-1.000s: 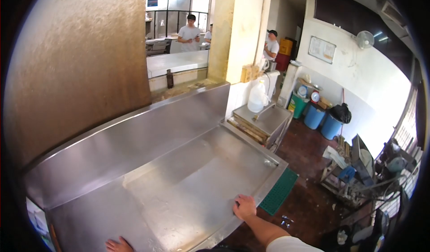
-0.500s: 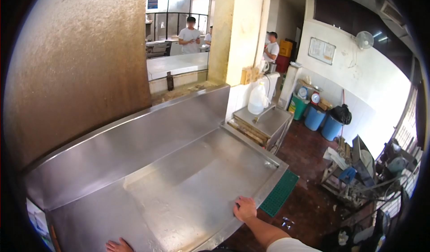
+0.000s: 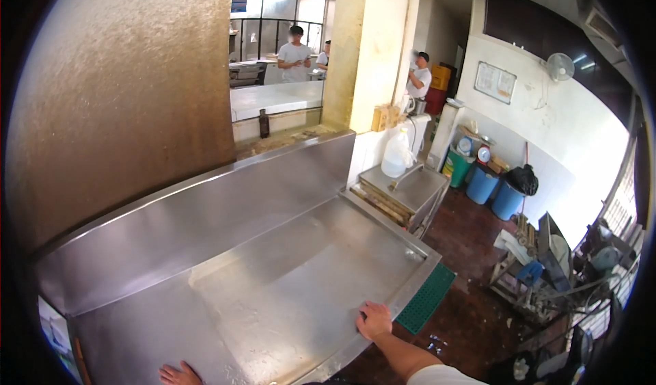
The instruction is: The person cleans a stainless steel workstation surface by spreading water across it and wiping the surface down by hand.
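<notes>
A wide stainless steel table (image 3: pixel 273 303) with a raised back panel (image 3: pixel 225 200) fills the lower view. My left hand (image 3: pixel 180 374) rests on its near part at the bottom edge, fingers apart, holding nothing; the wrist is cut off by the frame. My right hand (image 3: pixel 374 320) lies at the table's near right rim, with its fingers curled down on the metal. A small dark spot shows by its fingertips, too small to make out.
A plastic jug (image 3: pixel 396 154) stands on a steel side unit (image 3: pixel 410 187) beyond the table. Blue bins (image 3: pixel 482 184), a green mat (image 3: pixel 427 297) and a cluttered metal frame (image 3: pixel 533 275) are at the right. One person (image 3: pixel 295 57) stands behind the opening, another (image 3: pixel 419 81) beyond the pillar.
The view has shifted slightly, so the background sits a little further right and lower. The person beyond the pillar has turned the head. Both my hands stay in place on the table.
</notes>
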Motion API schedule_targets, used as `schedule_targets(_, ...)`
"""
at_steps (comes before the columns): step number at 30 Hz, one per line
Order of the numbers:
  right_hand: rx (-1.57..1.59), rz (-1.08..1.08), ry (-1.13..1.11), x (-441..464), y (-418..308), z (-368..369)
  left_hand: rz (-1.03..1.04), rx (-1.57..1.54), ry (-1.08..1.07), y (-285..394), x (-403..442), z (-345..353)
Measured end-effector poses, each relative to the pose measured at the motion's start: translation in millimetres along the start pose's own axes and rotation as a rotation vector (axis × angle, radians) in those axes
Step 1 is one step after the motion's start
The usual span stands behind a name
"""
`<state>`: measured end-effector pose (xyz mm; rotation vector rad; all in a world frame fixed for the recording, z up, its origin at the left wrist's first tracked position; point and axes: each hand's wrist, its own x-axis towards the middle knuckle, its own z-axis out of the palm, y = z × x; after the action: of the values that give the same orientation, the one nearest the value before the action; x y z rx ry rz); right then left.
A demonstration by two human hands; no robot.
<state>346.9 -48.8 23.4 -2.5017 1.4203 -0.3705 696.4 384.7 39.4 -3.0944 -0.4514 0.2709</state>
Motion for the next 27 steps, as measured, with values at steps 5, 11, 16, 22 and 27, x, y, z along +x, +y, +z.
schedule_targets(5,-0.003,-0.008,0.006,0,0,0,0.011,0.01,0.006,1,1,-3)
schedule_targets(11,0.025,-0.01,0.018,-1,3,5,0.008,0.025,0.042,-1,6,6)
schedule_targets(16,0.029,-0.008,0.011,0,2,3,0.017,0.022,0.014,0,-3,-7)
schedule_targets(22,0.02,-0.014,0.029,0,2,2,0.018,0.042,0.031,0,-4,-8)
schedule_targets(27,0.007,-0.041,0.097,0,1,5,0.02,0.019,0.027,1,-7,-11)
